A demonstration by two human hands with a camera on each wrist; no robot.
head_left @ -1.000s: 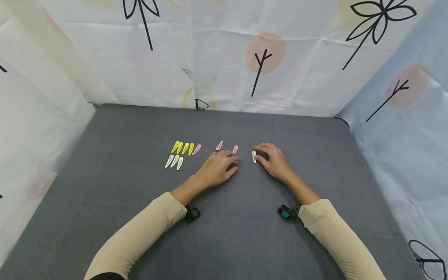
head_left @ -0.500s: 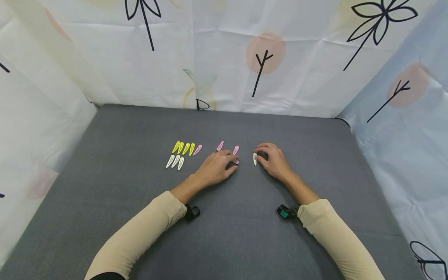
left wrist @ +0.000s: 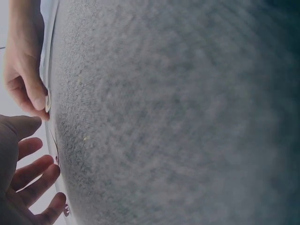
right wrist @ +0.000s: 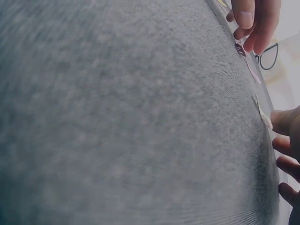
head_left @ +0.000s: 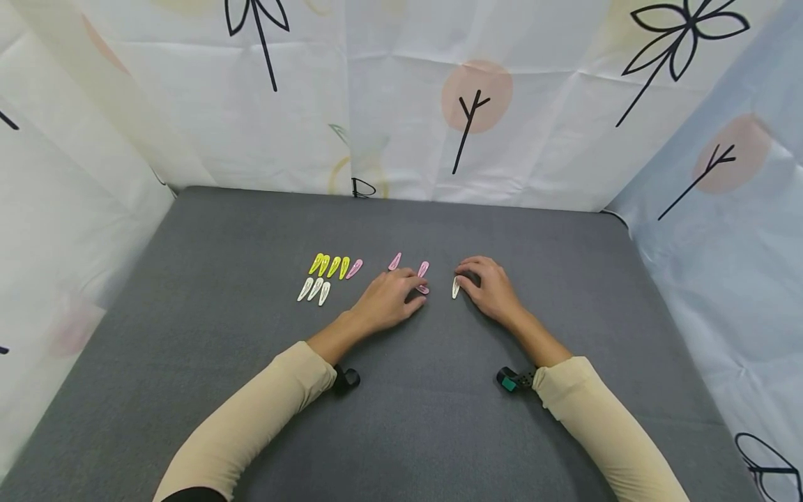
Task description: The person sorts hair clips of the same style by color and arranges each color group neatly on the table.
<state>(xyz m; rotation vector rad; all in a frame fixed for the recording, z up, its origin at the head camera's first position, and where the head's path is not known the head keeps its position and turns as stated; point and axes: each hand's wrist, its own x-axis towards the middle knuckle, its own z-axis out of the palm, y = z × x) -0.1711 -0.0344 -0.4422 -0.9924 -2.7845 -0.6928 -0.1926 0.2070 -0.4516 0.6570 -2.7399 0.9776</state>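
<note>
My left hand (head_left: 392, 301) hovers low over the table with relaxed, spread fingers and holds nothing. By its fingertips lie two pink snap hair clips, one upper clip (head_left: 423, 268) and one lower clip (head_left: 423, 289) partly hidden by the fingers. Across from it, my right hand (head_left: 491, 287) has its thumb tip at a white snap hair clip (head_left: 455, 288) lying on the table. In the right wrist view that white clip (right wrist: 265, 117) meets the thumb, while the other fingers stay apart from it. Another pink clip (head_left: 394, 261) lies just beyond the left hand.
Left of the hands, several yellow clips (head_left: 334, 266) form a row, with a pink clip (head_left: 354, 269) at its right end. Several white clips (head_left: 315, 288) lie below that row. Patterned white curtains (head_left: 401, 104) border the grey table (head_left: 401, 432).
The white clip by my right thumb has slid slightly toward me, its upper end now more covered by the thumb. My left hand stays nearly still.
</note>
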